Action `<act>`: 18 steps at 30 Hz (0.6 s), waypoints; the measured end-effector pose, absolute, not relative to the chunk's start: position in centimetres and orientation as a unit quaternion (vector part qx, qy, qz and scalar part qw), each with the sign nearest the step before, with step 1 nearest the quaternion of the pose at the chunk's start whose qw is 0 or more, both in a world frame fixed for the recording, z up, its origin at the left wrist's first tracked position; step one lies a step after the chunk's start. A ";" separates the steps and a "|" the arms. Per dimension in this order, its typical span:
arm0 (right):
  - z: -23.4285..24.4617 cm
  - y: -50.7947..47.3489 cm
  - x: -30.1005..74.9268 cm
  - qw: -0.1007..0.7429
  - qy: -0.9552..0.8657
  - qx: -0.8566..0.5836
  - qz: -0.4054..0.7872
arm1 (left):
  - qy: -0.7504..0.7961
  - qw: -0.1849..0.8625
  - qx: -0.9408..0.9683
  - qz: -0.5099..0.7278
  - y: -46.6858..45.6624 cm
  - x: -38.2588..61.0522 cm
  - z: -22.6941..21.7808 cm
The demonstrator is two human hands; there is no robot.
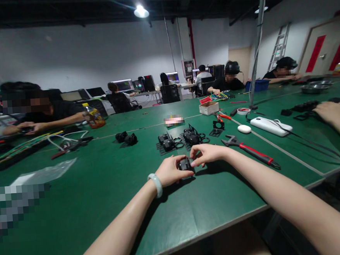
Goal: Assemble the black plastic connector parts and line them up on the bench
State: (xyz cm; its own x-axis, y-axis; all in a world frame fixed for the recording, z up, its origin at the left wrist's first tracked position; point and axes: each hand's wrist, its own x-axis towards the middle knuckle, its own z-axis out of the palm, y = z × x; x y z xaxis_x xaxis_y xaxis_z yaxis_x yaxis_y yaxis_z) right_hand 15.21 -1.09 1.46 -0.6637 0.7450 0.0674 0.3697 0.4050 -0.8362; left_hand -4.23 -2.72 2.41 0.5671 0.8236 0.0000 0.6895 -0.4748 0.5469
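Note:
Both of my hands meet over the green table point(84, 195), gripping one small black plastic part point(185, 165). My left hand point(169, 171), with a pale bracelet on its wrist, wraps round the part from the left. My right hand point(206, 154) pinches its top right corner with fingers bent. Just beyond lie more black parts point(167, 142) and black rings point(178, 142), with another cluster of black parts point(191, 136) to their right.
A red-handled adjustable wrench point(249, 150) lies to the right, near a white power strip point(270, 126) and a white oval object point(244, 129). A small cardboard box point(208, 107), tape roll point(243, 110), clear plastic bag point(45, 173) and cable bundles point(20, 147) lie around. Other people sit at the table edges.

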 end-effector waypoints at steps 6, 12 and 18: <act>1.0 -0.6 15.2 0.255 -0.830 -0.303 0.392 | 0.453 0.247 0.845 0.142 -2.6 -4.3 2.4; 0.9 -0.7 15.1 0.237 -0.829 -0.331 0.384 | 0.455 0.244 0.845 0.141 -2.8 -4.2 2.2; 1.1 -1.0 15.1 0.232 -0.822 -0.318 0.412 | 0.458 0.242 0.844 0.142 -2.9 -4.2 2.2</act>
